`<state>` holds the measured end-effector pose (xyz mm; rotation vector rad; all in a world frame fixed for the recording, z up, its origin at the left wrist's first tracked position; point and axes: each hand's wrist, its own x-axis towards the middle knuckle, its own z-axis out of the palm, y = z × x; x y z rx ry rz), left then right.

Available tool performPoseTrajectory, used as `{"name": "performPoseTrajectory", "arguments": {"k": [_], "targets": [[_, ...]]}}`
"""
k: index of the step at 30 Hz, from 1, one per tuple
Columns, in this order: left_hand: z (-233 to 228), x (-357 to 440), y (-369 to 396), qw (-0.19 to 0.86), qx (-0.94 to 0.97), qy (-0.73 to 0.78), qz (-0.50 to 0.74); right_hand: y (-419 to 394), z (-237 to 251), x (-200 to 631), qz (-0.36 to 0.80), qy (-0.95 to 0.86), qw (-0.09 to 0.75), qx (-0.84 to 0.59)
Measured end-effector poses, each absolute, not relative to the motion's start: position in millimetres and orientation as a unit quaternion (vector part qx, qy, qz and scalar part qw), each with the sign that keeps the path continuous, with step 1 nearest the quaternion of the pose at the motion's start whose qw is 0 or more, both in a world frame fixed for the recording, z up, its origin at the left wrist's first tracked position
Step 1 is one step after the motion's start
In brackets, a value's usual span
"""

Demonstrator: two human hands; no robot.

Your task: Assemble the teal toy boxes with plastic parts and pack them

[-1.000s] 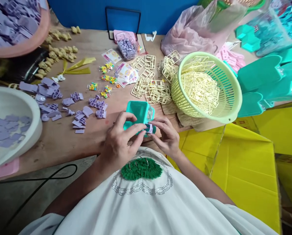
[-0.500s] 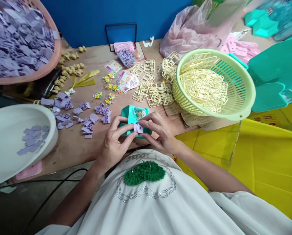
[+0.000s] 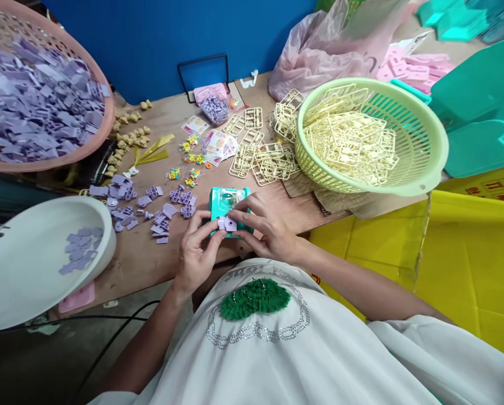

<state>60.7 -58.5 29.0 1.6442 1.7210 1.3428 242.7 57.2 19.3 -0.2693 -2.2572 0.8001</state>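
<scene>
Both of our hands close on one small teal toy box (image 3: 229, 203) at the near edge of the wooden table (image 3: 151, 264), just left of centre in the frame. Our left hand (image 3: 197, 253) grips the box from the lower left, thumb and forefinger pinching toward a small lilac piece (image 3: 226, 224) pressed against the box's front. Our right hand (image 3: 269, 233) covers the box's right side, its fingers (image 3: 246, 215) bent over the top and touching the same lilac piece. We cannot tell whether the piece is already seated in the box or only held against it. Just left of the box, loose lilac parts (image 3: 151, 205) lie scattered on the table. At lower left sits a white bowl (image 3: 19, 281) with a few lilac parts in it, and at upper left a pink basket (image 3: 91, 146) is heaped with more. Cream plastic frames (image 3: 264, 160) lie above the box, beside a green basket (image 3: 424, 169) full of the same frames at upper right. Yellow cardboard (image 3: 467, 264) fills the lower right.
</scene>
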Motion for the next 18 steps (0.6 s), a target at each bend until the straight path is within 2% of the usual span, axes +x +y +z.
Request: {"name": "performPoseTrajectory", "arguments": {"k": [4,18], "targets": [[24,57,-66,0.218,0.572,0.628,0.48,56,21,237,0.325,-0.875,0.349,-0.081],[-6,57,-64,0.407,0.416,0.576,0.574,61,21,233,0.329,-0.887,0.314,-0.082]]}}
